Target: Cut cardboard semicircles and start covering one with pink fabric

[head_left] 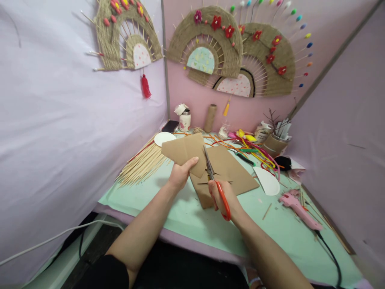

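Observation:
My left hand [181, 173] grips a piece of brown cardboard [185, 149] by its lower edge, thumb on top, and holds it raised over the table. In my right hand [221, 196] are scissors with orange-red handles [223, 200]. Their blades point away from me and lie along the right edge of the held piece; whether they are fully closed is hard to see. Beneath both hands lies a larger brown cardboard sheet [237, 170], with a few thin dark slivers on it near the scissors.
Bamboo sticks [144, 164] fan out at left beside a white oval [164, 139]. At right are a white half-disc [267, 181], green-handled pliers [245, 159], coloured pipe cleaners [264, 154] and a pink glue gun [300, 209] with its cord. Jars and twine stand behind; decorated fans [207, 40] hang on the wall.

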A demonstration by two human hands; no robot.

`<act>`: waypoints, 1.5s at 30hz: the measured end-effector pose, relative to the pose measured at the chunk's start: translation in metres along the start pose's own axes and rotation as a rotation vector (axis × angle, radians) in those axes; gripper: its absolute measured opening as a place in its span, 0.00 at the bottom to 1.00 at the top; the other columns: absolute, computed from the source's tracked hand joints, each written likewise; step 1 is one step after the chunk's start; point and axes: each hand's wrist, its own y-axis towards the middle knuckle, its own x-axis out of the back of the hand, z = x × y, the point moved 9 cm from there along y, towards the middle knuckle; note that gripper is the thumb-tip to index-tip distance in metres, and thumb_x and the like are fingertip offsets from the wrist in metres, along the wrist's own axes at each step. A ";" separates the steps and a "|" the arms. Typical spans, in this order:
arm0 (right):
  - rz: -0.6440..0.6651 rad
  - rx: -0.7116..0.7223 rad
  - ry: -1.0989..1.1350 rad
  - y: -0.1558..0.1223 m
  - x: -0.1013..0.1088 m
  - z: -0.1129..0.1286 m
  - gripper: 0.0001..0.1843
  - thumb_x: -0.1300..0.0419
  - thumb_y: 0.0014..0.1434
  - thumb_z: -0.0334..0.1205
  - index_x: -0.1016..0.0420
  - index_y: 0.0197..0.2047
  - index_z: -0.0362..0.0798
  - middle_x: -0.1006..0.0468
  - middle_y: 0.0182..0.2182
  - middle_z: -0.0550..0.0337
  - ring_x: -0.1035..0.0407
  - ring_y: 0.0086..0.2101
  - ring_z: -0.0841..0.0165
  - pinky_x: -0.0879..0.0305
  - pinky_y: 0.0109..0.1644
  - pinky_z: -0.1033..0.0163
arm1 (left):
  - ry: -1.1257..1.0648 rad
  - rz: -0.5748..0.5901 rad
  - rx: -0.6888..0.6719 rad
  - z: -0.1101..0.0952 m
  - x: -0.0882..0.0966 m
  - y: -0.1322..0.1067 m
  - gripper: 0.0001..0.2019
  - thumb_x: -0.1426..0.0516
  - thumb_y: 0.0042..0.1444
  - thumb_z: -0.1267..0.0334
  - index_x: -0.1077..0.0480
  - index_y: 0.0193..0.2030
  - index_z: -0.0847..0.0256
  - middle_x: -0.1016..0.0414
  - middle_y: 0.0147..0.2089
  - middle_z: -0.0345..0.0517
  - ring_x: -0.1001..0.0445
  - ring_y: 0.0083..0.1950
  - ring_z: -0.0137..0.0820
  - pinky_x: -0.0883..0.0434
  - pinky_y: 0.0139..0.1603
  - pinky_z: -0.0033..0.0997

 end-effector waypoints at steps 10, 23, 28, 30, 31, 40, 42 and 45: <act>-0.024 -0.040 0.011 0.000 0.000 -0.003 0.27 0.51 0.58 0.66 0.46 0.22 0.52 0.43 0.12 0.68 0.45 0.12 0.73 0.48 0.15 0.67 | -0.005 0.026 0.012 0.001 0.001 0.003 0.31 0.28 0.35 0.62 0.26 0.50 0.62 0.19 0.41 0.46 0.23 0.43 0.38 0.28 0.48 0.38; -0.036 0.100 -0.069 0.009 0.000 -0.007 0.29 0.54 0.58 0.68 0.37 0.26 0.49 0.38 0.16 0.64 0.39 0.18 0.70 0.45 0.21 0.67 | 0.007 -0.001 0.054 -0.001 0.000 -0.001 0.25 0.28 0.37 0.63 0.25 0.45 0.64 0.19 0.43 0.49 0.23 0.46 0.39 0.29 0.52 0.39; -0.025 0.083 -0.055 0.008 0.001 -0.008 0.33 0.55 0.57 0.71 0.34 0.29 0.47 0.35 0.17 0.62 0.37 0.18 0.68 0.41 0.22 0.65 | 0.066 0.065 0.000 -0.005 -0.005 -0.003 0.28 0.29 0.39 0.61 0.26 0.49 0.63 0.20 0.45 0.50 0.24 0.49 0.40 0.29 0.52 0.40; -0.024 0.068 -0.043 0.007 0.001 -0.008 0.33 0.55 0.57 0.72 0.35 0.28 0.47 0.36 0.17 0.63 0.37 0.17 0.69 0.41 0.22 0.65 | 0.068 0.069 -0.005 -0.005 -0.006 -0.003 0.28 0.29 0.40 0.61 0.26 0.50 0.63 0.20 0.46 0.50 0.24 0.49 0.40 0.29 0.52 0.39; -0.024 0.065 -0.037 0.007 0.002 -0.008 0.33 0.55 0.56 0.72 0.35 0.28 0.48 0.36 0.16 0.63 0.37 0.17 0.69 0.41 0.22 0.64 | 0.068 0.065 -0.006 -0.004 -0.006 -0.002 0.28 0.29 0.40 0.61 0.26 0.50 0.63 0.20 0.46 0.50 0.24 0.49 0.39 0.29 0.53 0.39; -0.039 0.069 -0.047 0.009 0.004 -0.010 0.32 0.53 0.56 0.71 0.34 0.28 0.47 0.35 0.16 0.62 0.36 0.17 0.68 0.41 0.21 0.64 | 0.106 0.047 -0.025 -0.004 -0.004 0.000 0.27 0.29 0.40 0.61 0.26 0.50 0.63 0.21 0.47 0.51 0.24 0.49 0.40 0.29 0.52 0.39; -0.038 0.067 -0.027 0.009 0.004 -0.010 0.32 0.52 0.56 0.71 0.35 0.26 0.48 0.37 0.15 0.63 0.38 0.16 0.69 0.42 0.20 0.65 | 0.115 0.047 -0.022 -0.004 -0.003 0.000 0.27 0.30 0.40 0.61 0.26 0.49 0.63 0.21 0.47 0.51 0.24 0.49 0.40 0.29 0.53 0.40; -0.026 0.023 0.037 0.008 0.002 -0.013 0.31 0.52 0.56 0.70 0.37 0.25 0.48 0.39 0.14 0.65 0.41 0.14 0.71 0.45 0.18 0.65 | 0.114 0.044 -0.026 -0.005 -0.003 -0.001 0.27 0.30 0.40 0.61 0.26 0.49 0.63 0.21 0.47 0.51 0.24 0.49 0.40 0.29 0.53 0.39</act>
